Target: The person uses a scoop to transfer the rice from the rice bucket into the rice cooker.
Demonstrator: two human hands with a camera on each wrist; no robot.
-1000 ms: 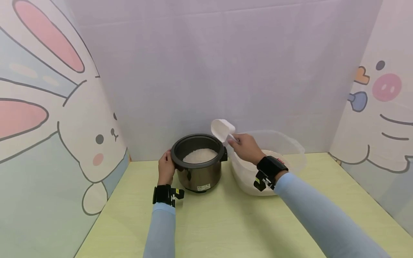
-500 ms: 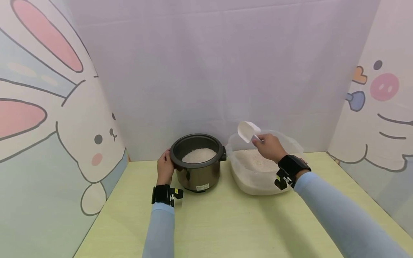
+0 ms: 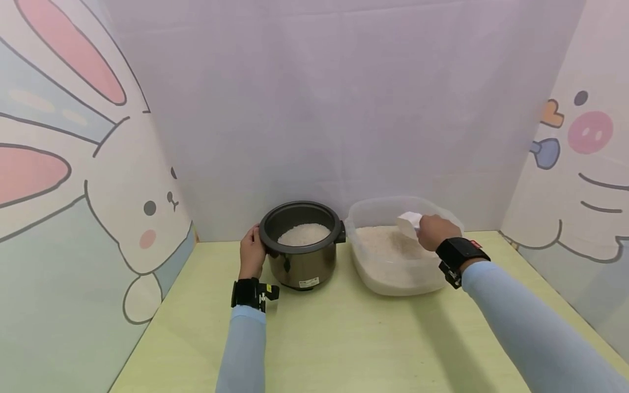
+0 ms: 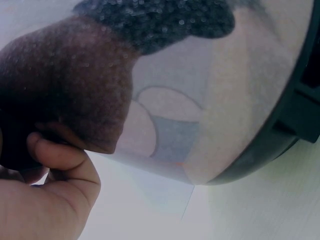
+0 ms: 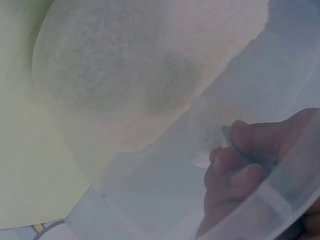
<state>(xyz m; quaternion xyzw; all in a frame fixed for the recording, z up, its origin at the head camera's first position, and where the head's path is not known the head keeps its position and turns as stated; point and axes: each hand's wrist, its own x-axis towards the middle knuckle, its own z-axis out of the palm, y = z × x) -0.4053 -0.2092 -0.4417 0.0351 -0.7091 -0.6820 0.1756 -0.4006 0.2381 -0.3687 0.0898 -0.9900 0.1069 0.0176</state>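
- Left of centre, the left hand [image 3: 253, 255] rests on the side of the rice cooker pot [image 3: 301, 244], fingers curved against its wall; keep it steady.
- Right of centre, the right hand [image 3: 432, 231] pinches the white scoop [image 3: 409, 224] inside the clear rice tub [image 3: 378, 284]; I would push it low into the rice [image 3: 380, 245].

Staged tabletop booth with kitchen props: cartoon rabbit panel [image 3: 123, 218], plain lilac backdrop [image 3: 334, 109], pale green table [image 3: 344, 338], rice cooker pot [image 3: 301, 256], clear tub [image 3: 393, 273] of rice.
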